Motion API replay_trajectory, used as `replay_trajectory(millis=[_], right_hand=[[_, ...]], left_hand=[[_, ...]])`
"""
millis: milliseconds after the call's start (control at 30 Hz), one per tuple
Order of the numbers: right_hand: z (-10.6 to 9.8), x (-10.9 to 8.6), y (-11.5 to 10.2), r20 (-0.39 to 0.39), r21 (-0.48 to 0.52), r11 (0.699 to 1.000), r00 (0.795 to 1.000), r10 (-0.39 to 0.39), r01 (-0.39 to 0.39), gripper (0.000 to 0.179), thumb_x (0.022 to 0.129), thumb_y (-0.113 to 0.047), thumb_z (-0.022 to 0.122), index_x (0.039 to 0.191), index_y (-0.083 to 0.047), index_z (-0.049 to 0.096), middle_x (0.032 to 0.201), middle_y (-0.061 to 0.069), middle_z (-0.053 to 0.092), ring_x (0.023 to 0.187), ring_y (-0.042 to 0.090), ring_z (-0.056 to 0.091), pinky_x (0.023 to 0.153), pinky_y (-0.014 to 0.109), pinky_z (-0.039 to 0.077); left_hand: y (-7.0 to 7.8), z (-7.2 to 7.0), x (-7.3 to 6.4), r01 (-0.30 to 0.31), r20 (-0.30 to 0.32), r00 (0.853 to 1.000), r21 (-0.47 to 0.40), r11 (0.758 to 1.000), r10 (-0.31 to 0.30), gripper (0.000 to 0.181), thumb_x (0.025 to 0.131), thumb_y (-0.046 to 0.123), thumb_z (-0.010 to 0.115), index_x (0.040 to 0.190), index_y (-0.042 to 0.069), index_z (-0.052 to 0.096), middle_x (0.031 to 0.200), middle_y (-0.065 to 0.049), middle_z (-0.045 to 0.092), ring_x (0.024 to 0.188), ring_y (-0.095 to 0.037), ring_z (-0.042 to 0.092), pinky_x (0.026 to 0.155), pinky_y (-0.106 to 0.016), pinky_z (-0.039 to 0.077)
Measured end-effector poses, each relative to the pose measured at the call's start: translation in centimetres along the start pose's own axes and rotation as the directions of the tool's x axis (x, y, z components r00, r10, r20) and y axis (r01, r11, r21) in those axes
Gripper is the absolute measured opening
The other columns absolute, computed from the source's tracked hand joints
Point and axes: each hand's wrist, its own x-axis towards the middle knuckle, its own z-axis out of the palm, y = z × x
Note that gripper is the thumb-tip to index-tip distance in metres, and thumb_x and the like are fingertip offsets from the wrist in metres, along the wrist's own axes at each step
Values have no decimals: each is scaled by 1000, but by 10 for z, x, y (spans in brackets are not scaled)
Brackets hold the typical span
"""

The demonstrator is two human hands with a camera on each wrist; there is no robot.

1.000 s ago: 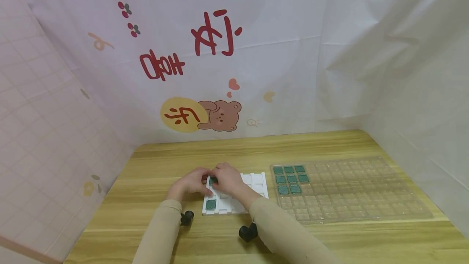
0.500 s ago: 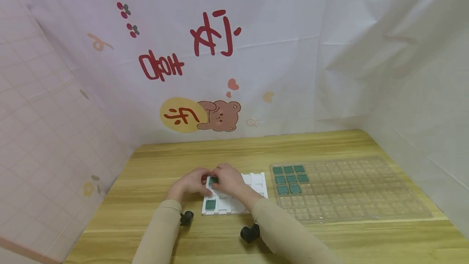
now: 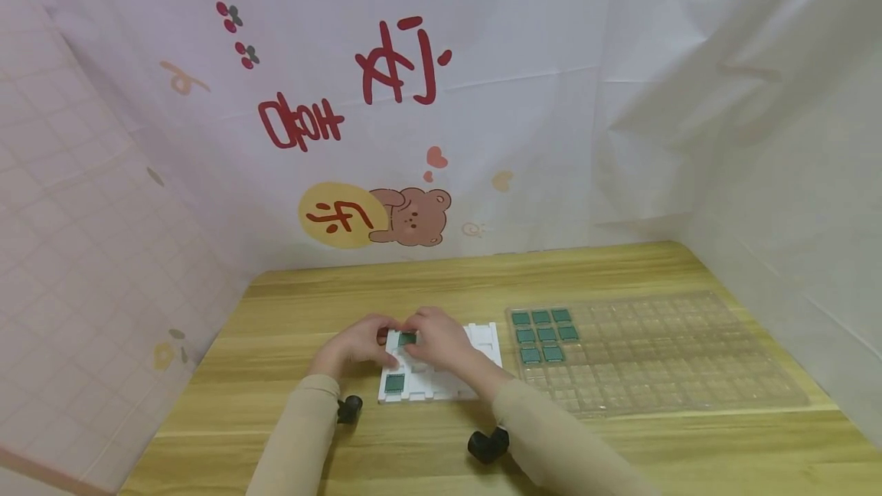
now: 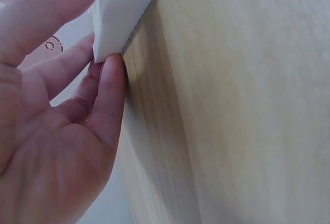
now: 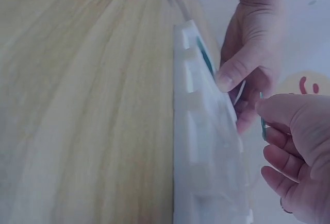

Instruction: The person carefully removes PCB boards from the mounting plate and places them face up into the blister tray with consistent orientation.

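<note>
A white compartment tray (image 3: pixel 437 385) lies on the wooden table. My left hand (image 3: pixel 360 343) grips its far left corner; in the left wrist view the fingertips (image 4: pixel 111 67) press against the tray's side. Above that corner, my right hand (image 3: pixel 441 341) pinches a square green chip (image 3: pixel 407 339) between thumb and fingers. The right wrist view shows this chip (image 5: pixel 263 123) edge-on, apart from the tray. Another green chip (image 3: pixel 395 383) sits in the tray's near left compartment.
To the right lies a long clear plastic tray (image 3: pixel 661 358) with many small pockets. Several green chips (image 3: pixel 546 334) fill pockets at its left end. A printed cloth (image 3: pixel 524 121) hangs behind the table. Black wrist cameras (image 3: pixel 488 446) jut below the sleeves.
My right hand has shifted slightly right, and the green chip has moved with it from the far left corner of the white tray. The left hand stays at the corner.
</note>
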Motion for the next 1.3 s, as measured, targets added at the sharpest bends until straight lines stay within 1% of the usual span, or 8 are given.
replay_trajectory(millis=[200,400,500,667,800,1067,1167,1300], right_hand=[[-12,-9,1,-28,52,999,1000,-15,16,25,87,-27,77,109,-16,73,103,-5,64,102,15,58,85,31,51],[-24,-21,-1,-76,77,995,996,-54,59,24,87,-27,77,107,-15,73,102,-5,64,99,14,58,83,30,52],[-29,-28,0,-102,87,992,992,-77,86,24,87,-26,78,107,-15,73,102,-5,64,96,13,58,82,29,51],[-38,-40,3,-146,107,987,983,-107,124,23,86,-24,79,106,-15,73,103,-5,65,95,13,58,81,29,51],[-44,-50,8,-184,123,981,975,-123,147,23,84,-20,80,105,-14,72,102,-3,66,93,16,59,80,30,51],[-53,-66,21,-238,143,970,958,-160,198,24,81,-14,82,102,-13,71,99,-3,65,92,17,59,79,28,51],[-56,-73,26,-237,146,970,959,-154,192,24,81,-14,82,103,-13,71,100,-4,65,93,17,58,80,28,51],[-62,-83,32,-221,144,978,968,-118,152,25,81,-15,82,103,-15,72,102,-7,64,93,13,57,80,27,51]], left_hand=[[2,0,-2,-2,-1,1000,14,1000,2,63,70,9,89,125,-3,60,120,-8,61,109,-21,57,99,-42,46],[1,1,1,36,-10,999,21,999,-35,60,69,9,90,122,2,62,116,-5,61,106,-21,55,99,-44,45],[0,1,3,32,-9,999,24,999,-31,58,69,8,90,119,3,63,113,-4,62,102,-19,55,96,-42,46],[0,2,3,24,-6,1000,26,999,-23,57,68,7,90,118,3,63,109,-3,62,98,-18,55,93,-40,47],[1,2,2,38,-15,999,26,999,-38,58,67,7,90,119,4,63,111,-2,61,99,-18,54,94,-40,46],[0,1,1,26,-13,1000,38,999,-25,59,67,6,90,120,3,63,113,-4,60,102,-20,53,96,-41,45],[1,1,0,22,-12,1000,33,999,-22,60,67,6,90,121,1,62,114,-4,60,102,-20,53,96,-41,45],[1,2,-1,31,-16,999,19,999,-31,60,67,5,90,120,1,62,113,-5,60,103,-20,53,96,-41,45]])
